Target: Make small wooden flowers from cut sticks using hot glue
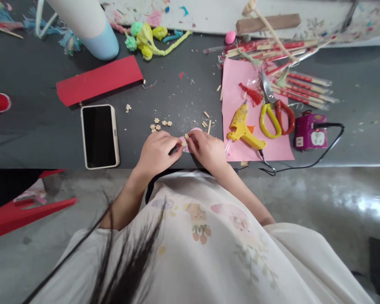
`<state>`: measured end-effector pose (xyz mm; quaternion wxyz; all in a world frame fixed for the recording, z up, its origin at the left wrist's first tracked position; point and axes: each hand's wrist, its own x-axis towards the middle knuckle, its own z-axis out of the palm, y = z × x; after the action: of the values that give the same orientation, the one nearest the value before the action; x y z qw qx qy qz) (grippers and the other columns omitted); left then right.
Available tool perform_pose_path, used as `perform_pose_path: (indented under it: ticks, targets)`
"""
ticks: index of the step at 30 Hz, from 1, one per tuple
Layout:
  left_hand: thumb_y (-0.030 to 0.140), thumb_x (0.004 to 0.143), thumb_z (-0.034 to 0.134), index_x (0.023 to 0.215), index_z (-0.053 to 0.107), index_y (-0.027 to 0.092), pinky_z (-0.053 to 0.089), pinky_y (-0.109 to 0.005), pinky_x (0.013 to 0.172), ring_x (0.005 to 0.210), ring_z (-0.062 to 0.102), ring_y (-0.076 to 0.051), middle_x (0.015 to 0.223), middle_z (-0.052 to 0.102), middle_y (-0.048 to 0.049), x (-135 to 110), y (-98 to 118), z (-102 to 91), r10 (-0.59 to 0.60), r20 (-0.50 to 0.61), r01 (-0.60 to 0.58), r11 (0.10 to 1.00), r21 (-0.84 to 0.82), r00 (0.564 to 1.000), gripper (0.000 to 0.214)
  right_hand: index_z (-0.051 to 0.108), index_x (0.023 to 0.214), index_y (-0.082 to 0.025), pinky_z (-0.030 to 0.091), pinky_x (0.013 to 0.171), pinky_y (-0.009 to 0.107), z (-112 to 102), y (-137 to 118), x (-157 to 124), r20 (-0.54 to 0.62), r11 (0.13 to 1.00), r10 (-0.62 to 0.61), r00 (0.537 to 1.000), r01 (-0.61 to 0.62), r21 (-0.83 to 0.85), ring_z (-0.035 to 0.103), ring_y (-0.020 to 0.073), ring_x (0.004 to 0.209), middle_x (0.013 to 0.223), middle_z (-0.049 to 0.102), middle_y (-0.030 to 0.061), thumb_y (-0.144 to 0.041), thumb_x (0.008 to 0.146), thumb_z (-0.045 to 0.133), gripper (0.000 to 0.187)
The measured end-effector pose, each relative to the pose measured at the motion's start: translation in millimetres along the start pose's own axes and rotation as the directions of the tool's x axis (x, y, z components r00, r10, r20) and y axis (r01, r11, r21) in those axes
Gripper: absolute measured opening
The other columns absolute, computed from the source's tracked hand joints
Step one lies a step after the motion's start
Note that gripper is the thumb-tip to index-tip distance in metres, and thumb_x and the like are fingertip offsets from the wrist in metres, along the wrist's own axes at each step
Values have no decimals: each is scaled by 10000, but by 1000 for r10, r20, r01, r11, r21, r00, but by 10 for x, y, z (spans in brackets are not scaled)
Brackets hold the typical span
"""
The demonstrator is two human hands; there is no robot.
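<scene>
My left hand (160,153) and my right hand (209,151) meet at the table's front edge over a small pink paper piece (195,129), mostly hidden under my fingers. The left thumb and fingertips close around a small pale flower-shaped piece (184,144). Just above it, another such flower (186,136) sits at the pinched fingertips of my right hand. More pale flower pieces (157,127) lie loose on the table beyond my left hand. Short pale stick bits (206,114) are scattered past my right hand.
A phone (99,136) and red folded box (99,80) lie left. On a pink sheet (234,84) at right rest a yellow glue gun (243,126) and scissors (274,105). A corded purple box (310,131) stands beyond them, with wrapped chopsticks (304,88) behind.
</scene>
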<state>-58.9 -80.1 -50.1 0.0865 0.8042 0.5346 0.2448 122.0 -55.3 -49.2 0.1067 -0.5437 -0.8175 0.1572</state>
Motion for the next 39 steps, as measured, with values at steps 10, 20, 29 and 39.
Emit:
perform_pose_path:
  ticks: [10, 20, 29, 39]
  targets:
    - [274, 915, 523, 845, 654, 203, 433, -351, 790, 859, 648, -196, 832, 726, -32, 20, -12, -41, 45, 86, -44, 999, -4, 995, 165, 615, 1030, -181, 260, 549, 309, -19, -17, -4, 57, 993, -4, 998, 11, -121, 651, 158, 714, 938, 734, 57, -373, 1020, 337, 338]
    - [250, 925, 512, 912, 625, 184, 443, -329, 776, 805, 655, -175, 858, 731, -36, -31, 18, -32, 153, 73, -149, 987, -61, 986, 130, 599, 994, -161, 250, 537, 301, -94, -126, -51, 127, 985, 69, 990, -48, -163, 683, 193, 752, 897, 728, 62, -367, 1017, 343, 329]
    - [232, 929, 514, 919, 627, 185, 443, -335, 804, 833, 660, -174, 882, 733, -31, -12, -16, -53, 219, 101, -214, 975, -53, 970, 123, 623, 1066, -164, 319, 589, 282, -160, -24, 9, 49, 995, 72, 996, -69, -74, 674, 197, 793, 924, 739, 79, -338, 1004, 398, 292]
    - [232, 915, 537, 890, 614, 186, 446, -319, 751, 787, 655, -174, 850, 730, -21, -14, 13, -2, 144, 49, -140, 988, -67, 988, 94, 635, 1014, -178, 281, 560, 298, -55, -13, -17, 57, 997, -1, 998, 6, -81, 647, 174, 705, 889, 733, 65, -365, 1001, 399, 301]
